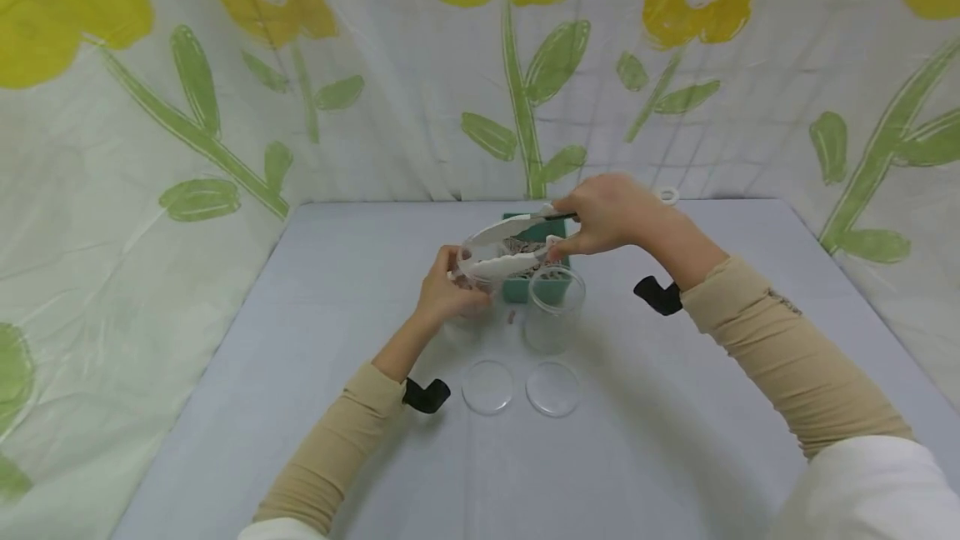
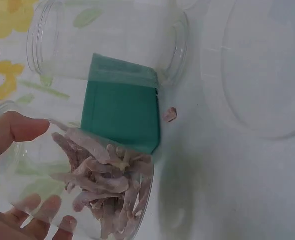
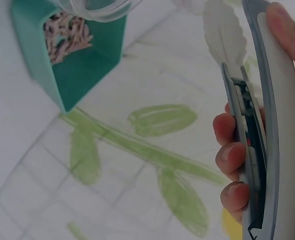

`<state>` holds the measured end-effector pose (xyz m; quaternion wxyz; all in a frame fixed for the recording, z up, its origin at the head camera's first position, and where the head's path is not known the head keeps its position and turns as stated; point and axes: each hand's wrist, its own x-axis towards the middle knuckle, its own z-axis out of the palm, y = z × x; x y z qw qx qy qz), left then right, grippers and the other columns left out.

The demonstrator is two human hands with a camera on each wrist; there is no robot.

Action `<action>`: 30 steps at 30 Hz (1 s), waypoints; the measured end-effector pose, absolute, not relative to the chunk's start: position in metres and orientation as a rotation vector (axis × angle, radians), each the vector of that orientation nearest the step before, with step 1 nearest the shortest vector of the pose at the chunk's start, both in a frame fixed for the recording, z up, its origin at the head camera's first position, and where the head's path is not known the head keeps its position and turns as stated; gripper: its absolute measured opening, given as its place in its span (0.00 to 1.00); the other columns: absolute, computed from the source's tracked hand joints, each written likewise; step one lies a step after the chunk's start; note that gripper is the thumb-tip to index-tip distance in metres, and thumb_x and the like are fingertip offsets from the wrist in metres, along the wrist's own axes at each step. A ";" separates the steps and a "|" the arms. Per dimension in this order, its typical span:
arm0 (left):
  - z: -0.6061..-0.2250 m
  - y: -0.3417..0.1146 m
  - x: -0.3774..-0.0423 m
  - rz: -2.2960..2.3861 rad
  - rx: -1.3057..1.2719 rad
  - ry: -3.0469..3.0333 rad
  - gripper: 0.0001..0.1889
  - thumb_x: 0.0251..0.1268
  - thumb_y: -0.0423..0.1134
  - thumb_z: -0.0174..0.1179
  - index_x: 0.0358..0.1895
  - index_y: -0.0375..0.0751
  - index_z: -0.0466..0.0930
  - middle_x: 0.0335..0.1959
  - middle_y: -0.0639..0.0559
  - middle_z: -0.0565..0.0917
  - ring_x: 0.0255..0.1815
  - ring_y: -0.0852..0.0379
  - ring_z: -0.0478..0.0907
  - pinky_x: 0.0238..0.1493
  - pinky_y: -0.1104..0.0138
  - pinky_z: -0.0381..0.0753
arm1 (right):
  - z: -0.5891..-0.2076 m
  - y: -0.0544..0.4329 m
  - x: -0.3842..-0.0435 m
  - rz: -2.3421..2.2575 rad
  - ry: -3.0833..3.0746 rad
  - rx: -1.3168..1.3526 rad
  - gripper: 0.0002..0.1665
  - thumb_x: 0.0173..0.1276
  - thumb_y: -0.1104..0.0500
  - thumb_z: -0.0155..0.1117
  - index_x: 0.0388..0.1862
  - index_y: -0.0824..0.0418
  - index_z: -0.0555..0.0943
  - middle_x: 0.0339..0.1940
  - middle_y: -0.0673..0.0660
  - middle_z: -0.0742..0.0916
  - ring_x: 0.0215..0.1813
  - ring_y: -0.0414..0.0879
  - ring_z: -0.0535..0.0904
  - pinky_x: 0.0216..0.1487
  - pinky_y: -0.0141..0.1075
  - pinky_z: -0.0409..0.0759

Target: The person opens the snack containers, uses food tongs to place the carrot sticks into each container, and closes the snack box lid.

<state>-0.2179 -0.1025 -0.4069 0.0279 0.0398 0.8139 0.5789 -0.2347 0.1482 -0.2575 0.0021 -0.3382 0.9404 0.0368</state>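
Note:
My left hand (image 1: 452, 294) grips a clear plastic jar (image 2: 35, 172), which leans over. Several pinkish-brown dried strips (image 2: 100, 182) lie at its bottom, seen in the left wrist view. With my right hand (image 1: 611, 211) I hold a pair of tongs (image 3: 287, 125), grey and white, their white tips spread apart at the jar's mouth. Nothing shows between the tips. A green box (image 1: 516, 292) holding more strips (image 3: 67, 37) stands just behind, partly hidden by the tongs. In front of it is a second clear jar (image 1: 553, 332), upright and without a lid.
Two round clear lids (image 1: 487, 388) lie side by side nearer to me. One loose strip (image 2: 170, 115) is on the table between the jars. Black wrist mounts (image 1: 426, 396) stick out from both forearms. Behind the table (image 1: 337, 257) hangs a flower-patterned curtain (image 1: 390, 140).

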 end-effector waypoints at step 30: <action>-0.426 -0.105 -0.220 1.607 -0.104 2.616 0.36 0.45 0.36 0.77 0.55 0.39 0.61 0.64 0.34 0.69 0.64 0.38 0.67 0.59 0.47 0.71 | -0.272 0.197 -0.248 0.071 3.045 -0.399 0.67 0.48 0.25 0.68 0.77 0.63 0.56 0.50 0.69 0.83 0.37 0.59 0.80 0.28 0.46 0.76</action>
